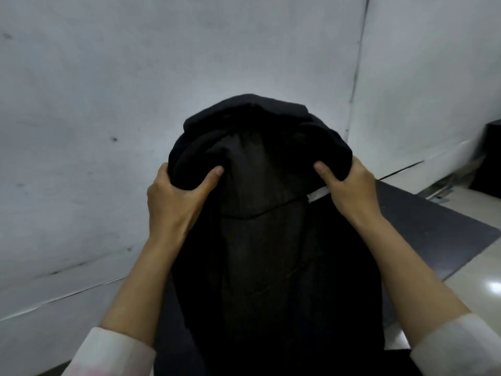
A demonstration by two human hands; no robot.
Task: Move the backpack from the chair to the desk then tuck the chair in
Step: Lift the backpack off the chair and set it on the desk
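Observation:
A black backpack [268, 240] fills the middle of the head view, upright with its top edge toward the wall. My left hand [173, 196] grips the top left of it, thumb pressed into the fabric. My right hand [349, 188] grips the top right, over a small white tag. The dark desk surface [423, 226] shows to the right of and behind the backpack; whether the backpack's bottom rests on it is hidden. The chair is out of view.
A pale grey wall [135, 104] stands close behind the desk, with a corner seam at the upper right. Light glossy floor [482, 280] lies to the right of the desk, and a dark object [490, 158] sits at the far right edge.

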